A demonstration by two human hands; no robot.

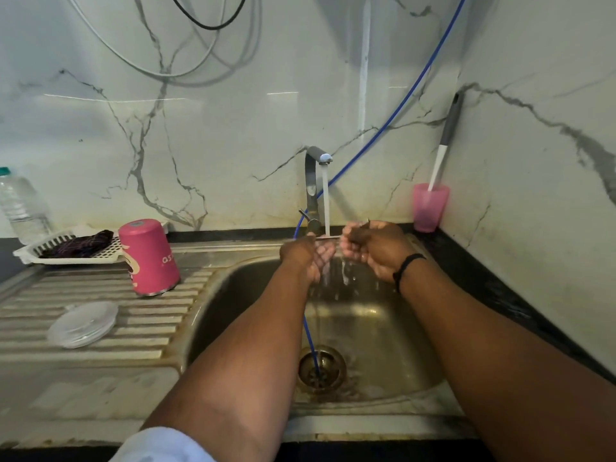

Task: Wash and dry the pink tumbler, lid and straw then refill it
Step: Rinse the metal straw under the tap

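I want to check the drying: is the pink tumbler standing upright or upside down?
Upside down. The pink tumbler stands on the ribbed drainboard with its closed base up and rim down.

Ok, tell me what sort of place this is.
Most likely a home kitchen: a steel sink with a ribbed drainboard, a running tap, and marble-look wall tiles behind.

Both hands, left (pixel 311 258) & right (pixel 370 250), meet under the tap (pixel 315 181) over the sink (pixel 383 328); tumbler (pixel 148 256) upside down on the drainboard (pixel 100 315) at left, lid (pixel 83 324) in front of it, tray (pixel 66 250) behind, cup (pixel 429 206) at right rear corner.
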